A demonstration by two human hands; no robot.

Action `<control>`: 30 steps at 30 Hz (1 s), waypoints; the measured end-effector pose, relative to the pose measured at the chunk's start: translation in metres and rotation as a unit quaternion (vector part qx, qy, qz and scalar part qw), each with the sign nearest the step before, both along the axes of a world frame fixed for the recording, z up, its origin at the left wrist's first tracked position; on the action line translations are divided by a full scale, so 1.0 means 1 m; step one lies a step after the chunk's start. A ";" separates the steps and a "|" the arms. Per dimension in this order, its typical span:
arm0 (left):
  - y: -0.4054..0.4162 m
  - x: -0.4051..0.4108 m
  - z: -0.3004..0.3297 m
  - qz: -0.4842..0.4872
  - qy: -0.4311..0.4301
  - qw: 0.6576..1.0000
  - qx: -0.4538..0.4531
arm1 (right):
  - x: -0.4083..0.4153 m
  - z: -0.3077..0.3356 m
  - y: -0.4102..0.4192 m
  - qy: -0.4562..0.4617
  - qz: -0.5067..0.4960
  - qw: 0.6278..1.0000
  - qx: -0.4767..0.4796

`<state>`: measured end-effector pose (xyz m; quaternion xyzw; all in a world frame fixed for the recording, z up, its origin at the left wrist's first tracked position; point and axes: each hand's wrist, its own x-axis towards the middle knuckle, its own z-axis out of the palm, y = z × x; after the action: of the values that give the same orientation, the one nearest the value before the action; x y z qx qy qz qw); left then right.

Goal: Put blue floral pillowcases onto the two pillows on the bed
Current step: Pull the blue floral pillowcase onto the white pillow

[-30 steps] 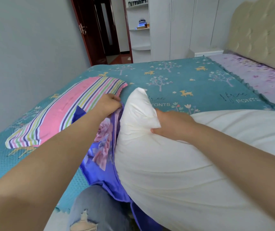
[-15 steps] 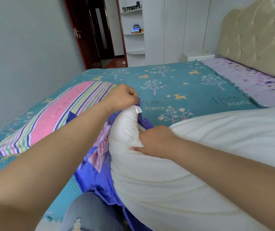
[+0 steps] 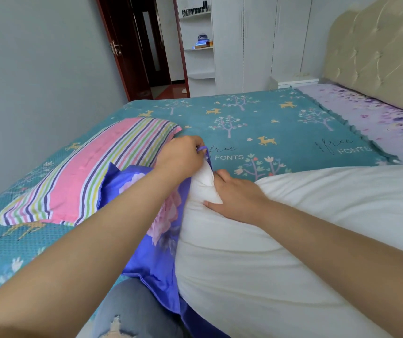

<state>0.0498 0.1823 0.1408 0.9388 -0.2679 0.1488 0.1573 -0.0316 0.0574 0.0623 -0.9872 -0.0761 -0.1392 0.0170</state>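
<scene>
A large white pillow [image 3: 281, 240] lies across my lap and the bed. A blue floral pillowcase [image 3: 156, 230] is bunched along its left side. My left hand [image 3: 181, 158] grips the pillowcase's edge at the pillow's far corner and holds it over that corner. My right hand [image 3: 234, 193] clutches the white corner of the pillow, thumb underneath. A second pillow [image 3: 81, 174], in a pink striped cover, lies on the bed to the left.
The bed [image 3: 256, 123] has a teal tree-and-deer cover and a lilac sheet [image 3: 371, 113] by the padded headboard [image 3: 378, 50]. A grey wall is on the left, a dark red door [image 3: 122, 47] and white wardrobe [image 3: 256, 42] beyond. My jeans-clad knee [image 3: 134, 311] is below.
My left hand has pulled the pillowcase edge up and over the pillow's corner. My right hand has squeezed that corner lower and narrower, so less white shows.
</scene>
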 end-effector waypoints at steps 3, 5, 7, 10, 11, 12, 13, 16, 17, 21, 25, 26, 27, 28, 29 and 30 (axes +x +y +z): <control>-0.010 -0.005 0.002 0.021 -0.059 0.997 0.053 | -0.011 0.002 -0.006 0.029 0.047 0.998 0.027; -0.017 -0.007 0.006 0.033 -0.067 0.993 0.087 | -0.017 0.004 -0.005 0.037 0.065 0.997 0.027; -0.024 -0.011 0.012 0.037 -0.032 0.994 0.094 | -0.018 0.006 -0.001 0.037 0.083 0.996 0.001; -0.031 -0.020 0.020 0.026 0.046 0.997 0.049 | -0.013 0.005 0.003 0.033 0.074 0.996 -0.028; -0.030 -0.023 0.022 0.018 0.069 0.997 0.028 | -0.009 0.003 0.003 0.038 0.059 0.997 -0.027; -0.031 -0.026 0.021 0.005 0.098 0.995 -0.003 | -0.005 -0.001 0.002 0.045 0.042 0.998 -0.020; -0.031 -0.030 0.019 -0.008 0.130 0.991 -0.038 | -0.002 -0.003 0.003 0.046 0.020 0.999 -0.015; -0.039 -0.048 0.003 -0.053 0.266 0.950 -0.155 | 0.005 0.002 0.012 0.065 -0.038 0.997 -0.007; -0.041 -0.050 -0.003 -0.058 0.281 0.941 -0.181 | 0.007 0.001 0.015 0.074 -0.045 0.996 -0.013; -0.014 -0.031 -0.018 -0.054 0.206 0.968 -0.132 | 0.012 -0.013 0.006 0.009 -0.082 0.997 -0.012; 0.021 -0.010 -0.031 -0.057 0.208 0.976 -0.011 | -0.006 -0.034 -0.007 -0.113 -0.059 0.992 0.022; 0.022 -0.007 -0.036 -0.046 0.184 0.982 -0.014 | -0.007 -0.033 -0.012 -0.120 -0.065 0.987 0.088; 0.020 -0.006 -0.039 -0.029 0.154 0.987 -0.020 | -0.007 -0.027 -0.017 -0.089 -0.080 0.979 0.166; 0.017 -0.008 -0.041 -0.011 0.118 0.993 -0.019 | -0.004 -0.022 -0.024 -0.055 -0.092 0.964 0.244; 0.011 -0.010 -0.042 0.000 0.076 0.997 -0.011 | 0.001 -0.015 -0.032 -0.022 -0.091 0.951 0.294; 0.006 -0.015 -0.043 0.004 0.037 0.999 -0.002 | 0.005 -0.007 -0.036 0.008 -0.077 0.949 0.306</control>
<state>0.0348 0.1880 0.0975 0.9443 -0.2582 0.1152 0.1687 -0.0267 0.0219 0.0558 -0.9384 0.0462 -0.1483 0.3086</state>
